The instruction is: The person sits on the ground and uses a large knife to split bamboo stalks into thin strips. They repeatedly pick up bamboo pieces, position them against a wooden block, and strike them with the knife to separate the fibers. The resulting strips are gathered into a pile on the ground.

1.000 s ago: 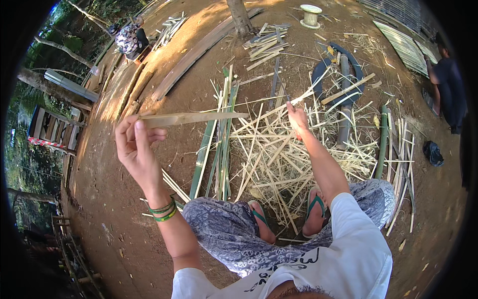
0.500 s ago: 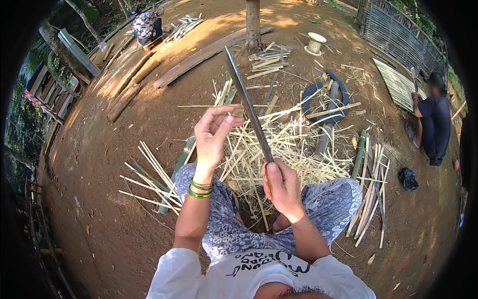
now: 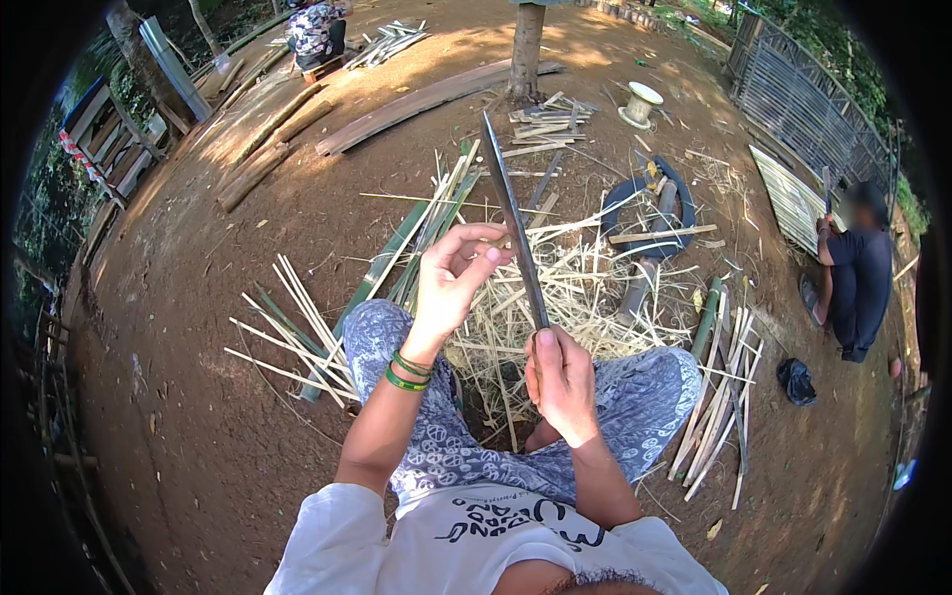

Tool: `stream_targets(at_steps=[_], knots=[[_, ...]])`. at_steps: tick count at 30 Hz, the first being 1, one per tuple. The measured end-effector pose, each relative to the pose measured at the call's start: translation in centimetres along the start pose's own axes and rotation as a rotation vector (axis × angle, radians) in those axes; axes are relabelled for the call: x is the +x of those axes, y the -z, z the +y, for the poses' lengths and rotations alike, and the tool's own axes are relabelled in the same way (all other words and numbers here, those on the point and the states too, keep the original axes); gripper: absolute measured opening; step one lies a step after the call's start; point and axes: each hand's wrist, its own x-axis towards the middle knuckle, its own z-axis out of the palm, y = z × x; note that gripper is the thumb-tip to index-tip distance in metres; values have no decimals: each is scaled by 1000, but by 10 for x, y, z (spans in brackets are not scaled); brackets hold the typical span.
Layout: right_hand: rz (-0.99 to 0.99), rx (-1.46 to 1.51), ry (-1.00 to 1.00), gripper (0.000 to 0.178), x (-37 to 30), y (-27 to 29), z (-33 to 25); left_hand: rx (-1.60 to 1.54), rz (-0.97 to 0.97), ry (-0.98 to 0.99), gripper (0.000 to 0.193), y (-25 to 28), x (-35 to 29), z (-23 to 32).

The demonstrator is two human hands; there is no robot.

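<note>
My right hand (image 3: 563, 382) is wrapped round the handle of a machete (image 3: 516, 213), its long dark blade pointing up and away, leaning slightly left. Close against the blade's left side, my left hand (image 3: 454, 283) is closed in a pinch, thumb against fingers. A small pale piece of bamboo (image 3: 505, 243) shows at those fingertips; most of it is hidden. Beyond and below both hands lies a heap of thin bamboo shavings and strips (image 3: 580, 273), between and in front of my knees.
Split bamboo strips lie left (image 3: 312, 317) and right (image 3: 719, 397) of my legs. Past the heap are a black tyre (image 3: 620, 203), a white spool (image 3: 641, 105) and a tree trunk (image 3: 526, 55). Another person (image 3: 858, 268) sits at the right with a blade; a second person (image 3: 315, 35) works far left.
My left hand has moved right, bringing its fingertips up to the blade. The machete remains in my right hand, its tip slightly farther right and lower. The whole view has shifted a little.
</note>
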Motion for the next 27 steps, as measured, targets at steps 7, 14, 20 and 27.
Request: stream_targets(at_steps=[7,14,20,27], knots=[[-6,14,-22,37,0,0,-3,51,-3,22,19,2,-3,0],[-9,-16,-7,37,1,-1,4,37,-9,10,20,1,-2,3],[102,-286,102,32,3,0,12,54,-34,41,23,5,0,3],[170,-523,236,26,1,0,-7,6,28,57,20,2,2,0]])
